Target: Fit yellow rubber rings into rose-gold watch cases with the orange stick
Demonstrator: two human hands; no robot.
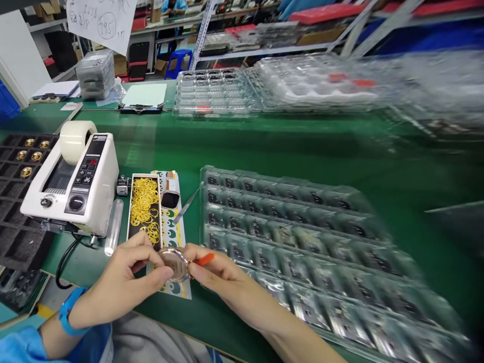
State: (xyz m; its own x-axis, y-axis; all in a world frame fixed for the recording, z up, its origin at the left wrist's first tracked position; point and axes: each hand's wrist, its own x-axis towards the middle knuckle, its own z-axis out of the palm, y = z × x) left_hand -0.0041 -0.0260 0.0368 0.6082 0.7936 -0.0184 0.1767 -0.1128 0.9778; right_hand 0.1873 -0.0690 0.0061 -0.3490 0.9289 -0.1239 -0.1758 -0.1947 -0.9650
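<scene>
My left hand (123,275) grips a round, gold-rimmed watch case (174,264) with a glassy face by its edge. My right hand (217,272) is at the case's other side, its fingers pinched on a thin orange stick (205,259), whose tip is hidden at the rim. Just above the hands, a strip of printed backing sheet (168,227) lies on the green mat. On it rest a square black-faced watch (170,197) and steel tweezers (187,205). A narrow tray of yellow rubber rings (143,209) sits beside the sheet.
A white tape dispenser (71,181) and a black foam tray (22,171) holding gold round parts stand on the left. A clear tube (113,227) lies nearby. A large clear blister tray (302,242) of small devices fills the right, with more trays behind.
</scene>
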